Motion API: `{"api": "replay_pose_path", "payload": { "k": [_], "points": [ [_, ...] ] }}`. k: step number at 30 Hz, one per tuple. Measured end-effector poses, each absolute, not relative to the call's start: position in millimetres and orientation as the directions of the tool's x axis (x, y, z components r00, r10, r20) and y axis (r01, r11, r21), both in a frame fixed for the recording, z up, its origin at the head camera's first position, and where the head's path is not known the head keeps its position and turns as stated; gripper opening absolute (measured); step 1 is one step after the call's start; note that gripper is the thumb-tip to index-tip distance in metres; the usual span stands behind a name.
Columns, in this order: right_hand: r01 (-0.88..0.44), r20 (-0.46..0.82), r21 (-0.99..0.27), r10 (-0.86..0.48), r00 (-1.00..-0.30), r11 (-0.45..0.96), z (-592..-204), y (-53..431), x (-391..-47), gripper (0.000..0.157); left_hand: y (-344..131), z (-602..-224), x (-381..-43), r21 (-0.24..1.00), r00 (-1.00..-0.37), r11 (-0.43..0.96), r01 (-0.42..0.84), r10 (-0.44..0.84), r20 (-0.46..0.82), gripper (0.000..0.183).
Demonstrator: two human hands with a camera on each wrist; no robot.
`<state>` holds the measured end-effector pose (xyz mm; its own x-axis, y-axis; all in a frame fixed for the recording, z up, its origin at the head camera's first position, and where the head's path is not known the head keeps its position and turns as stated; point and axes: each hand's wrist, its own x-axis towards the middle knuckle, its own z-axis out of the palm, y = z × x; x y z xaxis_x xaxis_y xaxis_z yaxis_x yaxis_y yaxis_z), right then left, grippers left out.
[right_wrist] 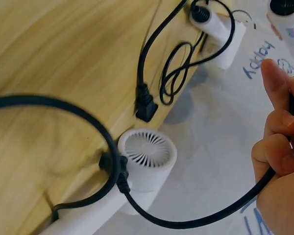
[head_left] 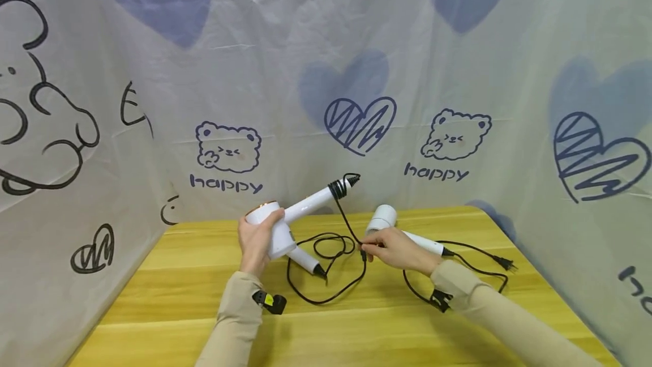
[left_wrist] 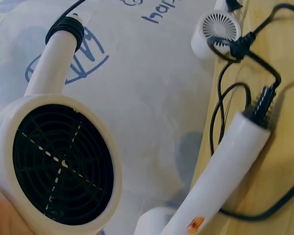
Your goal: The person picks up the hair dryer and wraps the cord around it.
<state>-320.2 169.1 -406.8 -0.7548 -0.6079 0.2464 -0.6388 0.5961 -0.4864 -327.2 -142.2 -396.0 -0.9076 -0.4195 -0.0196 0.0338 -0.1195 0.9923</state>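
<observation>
- We have the held hair dryer [head_left: 281, 242] left of centre, raised over the counter [head_left: 346, 336], its handle slanting up to the right.
- Our left hand [head_left: 254, 242] grips its round head; our right hand [head_left: 399, 251], at centre right, pinches the black cord [head_left: 347, 220] between thumb and fingers.
- We judge the wrapping partly done: several turns circle the handle's end, while a length runs down to our right hand, outside the coil. Whether we are winding or unwinding, we cannot tell.
- Behind and below, the second dryer [head_left: 304, 260] lies amid loose cord; the third dryer [head_left: 382, 220], right of centre, has its cord spread toward the right.
- The counter's far edge runs close behind the third dryer, with the printed curtain [head_left: 285, 72] beyond.
- Our roomiest bare wood lies at lower centre, between our sleeves; the loops at mid-frame could snag.
</observation>
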Motion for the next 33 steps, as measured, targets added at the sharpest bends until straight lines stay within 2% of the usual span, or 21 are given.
{"api": "replay_pose_path", "payload": {
  "k": [4,10,14,20,25,27,30,33],
  "points": [
    [-0.611,0.201,-0.535,-0.614,-0.763,0.584,-406.5,168.1,-326.6,0.022,-137.0,-398.5,-328.6,0.978,-0.921,-0.202,0.053,-0.388,-0.03,0.084],
    [-0.42,0.13,-0.669,-0.46,-0.878,0.613,-407.5,175.5,-345.2,0.024,-136.9,-399.3,-330.0,0.968,-0.948,-0.248,0.043,-0.316,-0.039,0.072],
    [-0.317,0.07,-0.74,-0.401,-0.913,0.593,-399.5,178.9,-355.9,0.026,-136.4,-399.9,-329.4,0.97,-0.969,-0.244,0.0,-0.241,-0.06,0.072],
    [-0.27,0.071,-0.676,-0.305,-0.95,0.686,-376.7,182.5,-367.7,0.034,-136.1,-401.5,-327.5,0.976,-0.986,-0.216,-0.031,-0.151,-0.065,0.072],
    [-0.2,0.08,-0.642,-0.195,-0.978,0.74,-361.6,187.3,-371.6,0.026,-138.3,-403.9,-327.9,0.985,-0.998,-0.171,-0.023,-0.06,-0.033,0.06],
    [-0.223,0.119,-0.609,-0.19,-0.974,0.761,-357.1,187.0,-372.1,0.02,-139.5,-404.5,-328.0,0.991,-0.999,-0.136,-0.02,-0.03,-0.025,0.058],
    [-0.273,0.173,-0.554,-0.212,-0.962,0.786,-351.8,184.0,-371.2,0.021,-141.1,-404.0,-327.7,0.999,-1.0,-0.04,-0.012,-0.008,-0.012,0.061],
    [-0.275,0.174,-0.537,-0.214,-0.961,0.798,-348.2,179.4,-367.8,0.026,-142.7,-402.9,-326.9,0.997,-1.0,0.072,0.006,0.01,0.005,0.068]
  ]
}}
